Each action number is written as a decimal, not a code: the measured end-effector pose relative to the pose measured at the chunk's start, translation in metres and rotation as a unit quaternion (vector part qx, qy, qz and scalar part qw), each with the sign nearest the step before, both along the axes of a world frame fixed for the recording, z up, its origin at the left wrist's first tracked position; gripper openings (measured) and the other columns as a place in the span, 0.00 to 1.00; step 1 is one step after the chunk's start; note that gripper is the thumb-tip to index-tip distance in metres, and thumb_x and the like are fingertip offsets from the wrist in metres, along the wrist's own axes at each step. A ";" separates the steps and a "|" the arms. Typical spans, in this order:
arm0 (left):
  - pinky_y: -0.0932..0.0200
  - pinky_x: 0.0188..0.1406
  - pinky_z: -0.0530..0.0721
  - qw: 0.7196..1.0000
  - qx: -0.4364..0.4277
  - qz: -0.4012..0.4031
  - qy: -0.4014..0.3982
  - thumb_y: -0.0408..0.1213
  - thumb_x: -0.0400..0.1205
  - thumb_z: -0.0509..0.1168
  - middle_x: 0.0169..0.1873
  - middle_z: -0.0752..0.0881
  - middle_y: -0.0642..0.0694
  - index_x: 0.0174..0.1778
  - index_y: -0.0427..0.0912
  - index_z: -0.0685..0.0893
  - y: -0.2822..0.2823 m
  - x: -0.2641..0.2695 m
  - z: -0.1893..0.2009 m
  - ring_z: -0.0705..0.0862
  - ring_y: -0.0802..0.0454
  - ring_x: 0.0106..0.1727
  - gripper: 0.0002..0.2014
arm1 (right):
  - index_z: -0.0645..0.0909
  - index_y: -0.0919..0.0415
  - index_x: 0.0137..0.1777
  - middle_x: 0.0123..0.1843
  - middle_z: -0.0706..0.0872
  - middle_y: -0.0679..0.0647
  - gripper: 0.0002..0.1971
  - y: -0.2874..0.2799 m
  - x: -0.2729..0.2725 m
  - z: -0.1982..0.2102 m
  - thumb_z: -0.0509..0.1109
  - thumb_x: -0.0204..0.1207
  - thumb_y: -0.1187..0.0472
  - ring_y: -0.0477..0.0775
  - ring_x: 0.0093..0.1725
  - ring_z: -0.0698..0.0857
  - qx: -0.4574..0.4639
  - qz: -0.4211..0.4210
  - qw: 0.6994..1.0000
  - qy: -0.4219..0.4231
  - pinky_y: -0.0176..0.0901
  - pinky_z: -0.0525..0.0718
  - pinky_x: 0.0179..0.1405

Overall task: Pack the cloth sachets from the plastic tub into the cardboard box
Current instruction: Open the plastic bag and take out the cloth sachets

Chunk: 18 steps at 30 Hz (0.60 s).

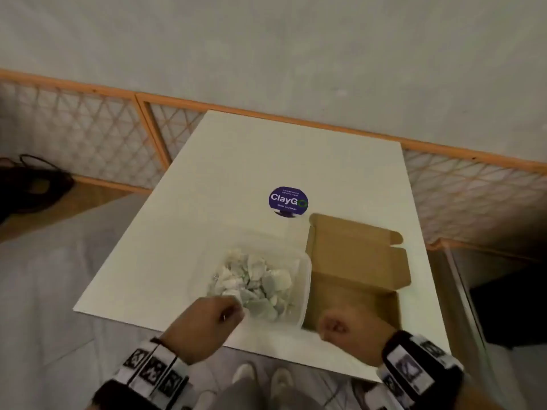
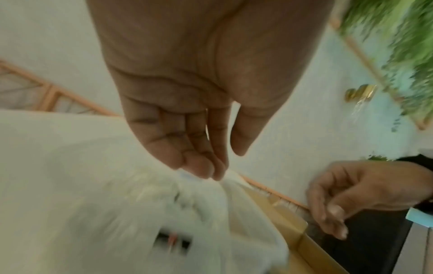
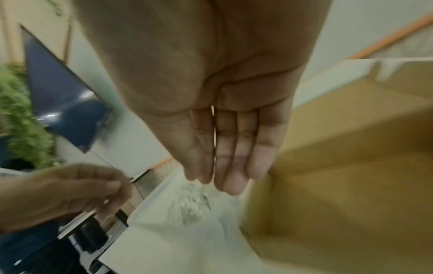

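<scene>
Our left hand (image 1: 204, 324) reaches the near rim of the plastic tub (image 1: 305, 279), fingers loosely extended and holding nothing. Our right hand (image 1: 349, 329) hovers over the near end of the cardboard box (image 1: 358, 255), fingers relaxed and empty. The cloth sachets (image 1: 254, 279) lie heaped in the tub, which touches the box's left side on the white table (image 1: 207, 179). Blur perhaps hides fingertip contact.

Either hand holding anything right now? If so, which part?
Nothing held. The left hand hangs with straight fingers over the sachets in the plastic tub; the right hand is bare beside the cardboard box.
</scene>
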<state>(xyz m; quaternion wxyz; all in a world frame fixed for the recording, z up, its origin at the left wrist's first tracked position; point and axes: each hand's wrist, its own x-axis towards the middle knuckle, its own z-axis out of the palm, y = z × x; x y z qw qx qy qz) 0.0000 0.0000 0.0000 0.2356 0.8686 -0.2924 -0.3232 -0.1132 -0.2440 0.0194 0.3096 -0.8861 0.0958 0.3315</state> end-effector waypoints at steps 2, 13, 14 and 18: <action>0.56 0.47 0.81 0.997 -0.032 0.008 -0.075 0.45 0.82 0.61 0.40 0.86 0.53 0.46 0.47 0.85 -0.019 0.025 -0.002 0.84 0.54 0.42 0.09 | 0.83 0.51 0.50 0.45 0.82 0.45 0.06 0.001 0.031 -0.008 0.66 0.77 0.56 0.46 0.47 0.82 -0.026 -0.015 0.997 -0.074 0.36 0.79 0.48; 0.52 0.58 0.79 0.927 0.213 -0.220 -0.218 0.45 0.79 0.66 0.60 0.78 0.41 0.67 0.40 0.71 -0.074 0.070 -0.057 0.79 0.41 0.62 0.23 | 0.63 0.58 0.77 0.74 0.70 0.59 0.33 0.030 0.109 -0.077 0.71 0.74 0.52 0.61 0.71 0.72 -0.203 0.133 0.962 -0.124 0.50 0.73 0.68; 0.53 0.55 0.79 0.919 0.226 -0.224 -0.234 0.45 0.79 0.67 0.59 0.79 0.42 0.67 0.39 0.69 -0.076 0.069 -0.060 0.80 0.42 0.62 0.24 | 0.62 0.58 0.77 0.74 0.71 0.59 0.35 0.031 0.108 -0.082 0.72 0.73 0.51 0.61 0.71 0.72 -0.217 0.137 0.958 -0.128 0.50 0.74 0.68; 0.61 0.36 0.72 0.878 0.264 -0.211 -0.338 0.46 0.77 0.72 0.45 0.78 0.46 0.71 0.37 0.65 -0.090 0.063 -0.067 0.79 0.47 0.54 0.33 | 0.64 0.62 0.76 0.67 0.78 0.58 0.40 0.037 0.109 -0.101 0.75 0.69 0.46 0.60 0.65 0.79 -0.291 0.126 0.938 -0.138 0.48 0.78 0.61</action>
